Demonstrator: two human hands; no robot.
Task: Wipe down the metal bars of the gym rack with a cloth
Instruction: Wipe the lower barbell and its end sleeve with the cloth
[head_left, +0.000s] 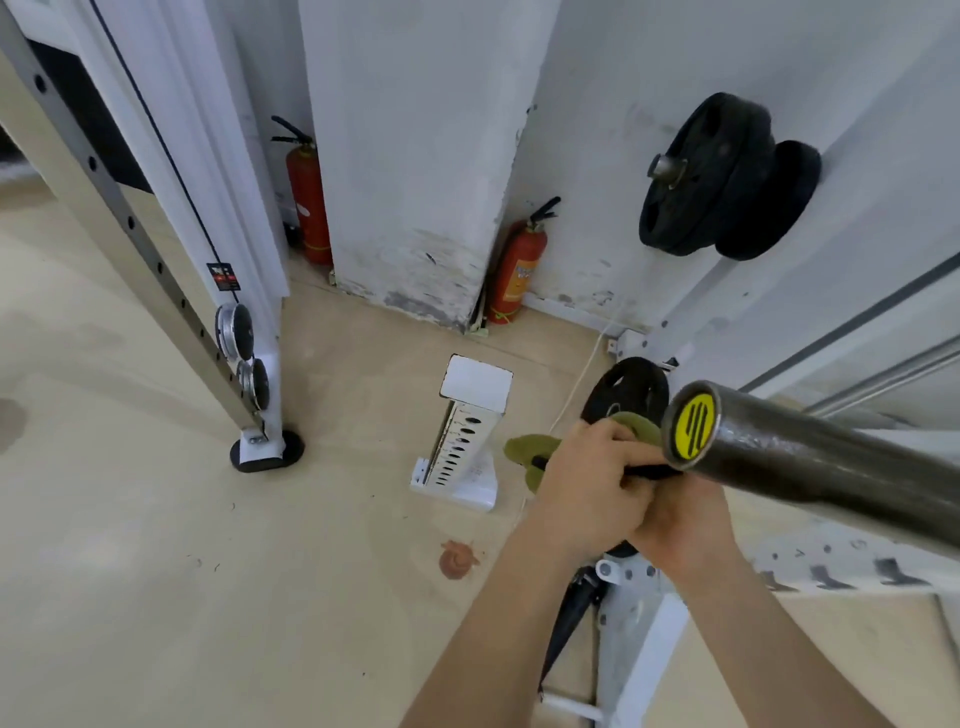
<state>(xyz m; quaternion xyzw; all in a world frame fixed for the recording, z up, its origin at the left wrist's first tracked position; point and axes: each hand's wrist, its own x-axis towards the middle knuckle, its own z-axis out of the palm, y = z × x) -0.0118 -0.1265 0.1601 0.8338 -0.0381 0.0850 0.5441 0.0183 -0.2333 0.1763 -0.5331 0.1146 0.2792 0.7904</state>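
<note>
1. Left hand (587, 483) curls round the green cloth (532, 451), which bunches out past the knuckles. My right hand (680, 525) touches it, fingers curled. I cannot tell what it holds.
2. Cloth sits just below the barbell (831, 467) end, near its yellow cap (695, 427). Contact with the steel is unclear.
3. Further out: black plates (727, 176) on a peg, and a perforated steel upright (111, 195) far left.
4. My judgement: early. No bar shows wipe marks, so barbell and uprights all remain.

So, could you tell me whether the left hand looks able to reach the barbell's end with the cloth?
Probably yes: the left hand grips the green cloth right beside the barbell end, with nothing visibly between.
</note>
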